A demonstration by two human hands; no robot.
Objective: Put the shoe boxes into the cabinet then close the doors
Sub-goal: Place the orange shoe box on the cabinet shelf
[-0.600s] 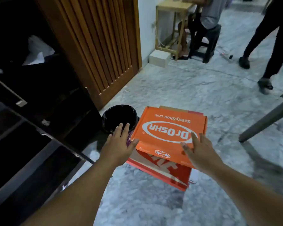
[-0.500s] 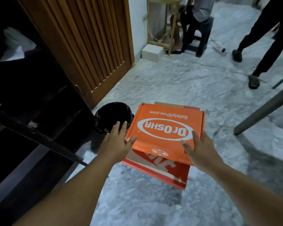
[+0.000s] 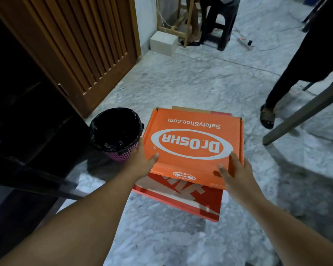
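you've barely begun: both of your hands, left hand (image 3: 142,162) and right hand (image 3: 234,170), grip the orange shoe box (image 3: 192,143) atop the red shoe box (image 3: 181,198) on the floor; the cabinet (image 3: 27,112) stands open.

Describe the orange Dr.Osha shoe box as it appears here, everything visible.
The orange shoe box looks like cardboard, lid shut, printed with a white oval Dr.OSHA logo and SafetyShoe.com, upside down to the camera. It lies flat on a red and white box on the marble floor, beside a black-lined bin. The left hand grips its left edge; the right hand holds its near right corner.
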